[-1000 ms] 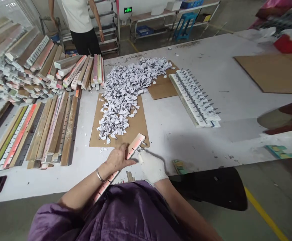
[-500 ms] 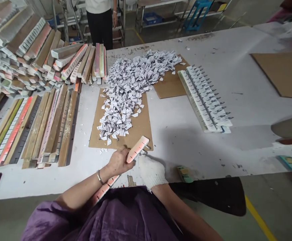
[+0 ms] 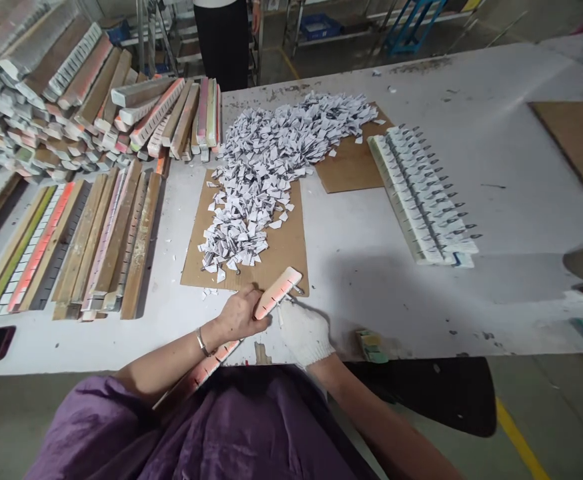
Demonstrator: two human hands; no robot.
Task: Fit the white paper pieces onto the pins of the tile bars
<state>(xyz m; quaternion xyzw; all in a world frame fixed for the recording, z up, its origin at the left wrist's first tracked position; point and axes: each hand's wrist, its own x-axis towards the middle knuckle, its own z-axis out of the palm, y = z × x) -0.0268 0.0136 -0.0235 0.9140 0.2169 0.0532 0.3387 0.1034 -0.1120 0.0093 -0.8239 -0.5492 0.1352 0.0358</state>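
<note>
Since a second ago the slat [image 3: 276, 292] has barely shifted at the tabletop's near edge: left hand [image 3: 239, 313] still grips it, gloved right hand [image 3: 304, 331] pinching beside its tip.

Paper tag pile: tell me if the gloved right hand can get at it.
Probably yes: the right hand sits just short of the paper tag pile, with only the pink strip partly crossing the path.

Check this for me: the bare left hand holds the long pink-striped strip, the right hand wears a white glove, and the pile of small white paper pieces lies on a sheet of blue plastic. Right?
Not quite. In the head view the pile of small white paper pieces lies on brown cardboard sheets, not blue plastic. The rest stands: the bare left hand holds the long pink-striped strip, and the right hand wears a white glove.
</note>
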